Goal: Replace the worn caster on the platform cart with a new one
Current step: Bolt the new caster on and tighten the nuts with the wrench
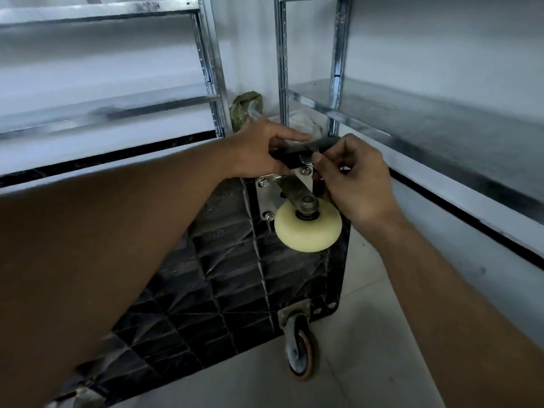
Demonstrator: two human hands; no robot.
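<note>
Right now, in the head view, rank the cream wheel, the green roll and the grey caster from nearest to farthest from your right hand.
1. Cream wheel: just below the right hand.
2. Green roll: up and left, beyond the top edge of the cart.
3. Grey caster: at the cart's lower corner, farthest.
</note>
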